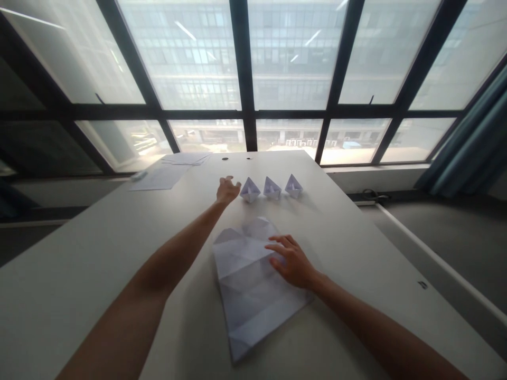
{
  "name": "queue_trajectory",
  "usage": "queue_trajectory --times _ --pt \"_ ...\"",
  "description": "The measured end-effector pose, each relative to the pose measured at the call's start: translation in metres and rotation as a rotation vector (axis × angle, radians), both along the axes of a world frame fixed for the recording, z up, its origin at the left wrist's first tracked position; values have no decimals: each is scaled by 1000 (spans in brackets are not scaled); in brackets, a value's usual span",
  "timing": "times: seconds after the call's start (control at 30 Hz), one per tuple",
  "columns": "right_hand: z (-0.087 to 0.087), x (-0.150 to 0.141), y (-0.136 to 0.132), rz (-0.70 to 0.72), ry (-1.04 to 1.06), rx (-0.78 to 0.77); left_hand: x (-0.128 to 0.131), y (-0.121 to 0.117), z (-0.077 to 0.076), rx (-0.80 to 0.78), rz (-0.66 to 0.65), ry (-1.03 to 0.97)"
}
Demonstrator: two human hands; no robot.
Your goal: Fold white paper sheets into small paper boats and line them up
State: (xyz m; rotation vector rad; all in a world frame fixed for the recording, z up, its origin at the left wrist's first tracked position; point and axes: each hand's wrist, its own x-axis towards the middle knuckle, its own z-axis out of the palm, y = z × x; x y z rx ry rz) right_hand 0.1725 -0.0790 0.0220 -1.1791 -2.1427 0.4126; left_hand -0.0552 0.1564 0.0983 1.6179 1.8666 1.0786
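Observation:
Three folded white paper boats stand in a row across the table: a left one [250,190], a middle one [272,188] and a right one [293,187]. Reaching forward, my left hand [227,190] is just beside the left boat, fingers apart and holding nothing; whether a fingertip touches the paper I cannot tell. Closer to me lies a creased white sheet of paper [253,290], its far edge bent up in folds. My right hand [291,261] is over the right side of this sheet with its fingers spread.
The white table [130,264] reaches toward the windows. Several flat paper sheets [158,177] lie at its far left. Two small dark spots, one a round disc [225,159], are near the far edge. A blue curtain [469,137] hangs on the right.

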Motion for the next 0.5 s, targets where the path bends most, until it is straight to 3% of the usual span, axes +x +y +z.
queue_trajectory --times 0.03,0.13,0.27,0.4,0.5 --pt "0 -3 -2 29 -89 11 2 -16 1 73 -21 52" --pt "-4 -8 -5 31 -257 -1 8 -79 -9 354 -264 437" --pt "-3 -7 -6 -21 -328 12 11 -156 -52 250 -507 677" --pt "-1 -7 0 -121 -320 12 11 -180 -90 71 -538 779" --pt "-6 -10 18 -183 -279 56 21 -177 -100 83 -605 787"
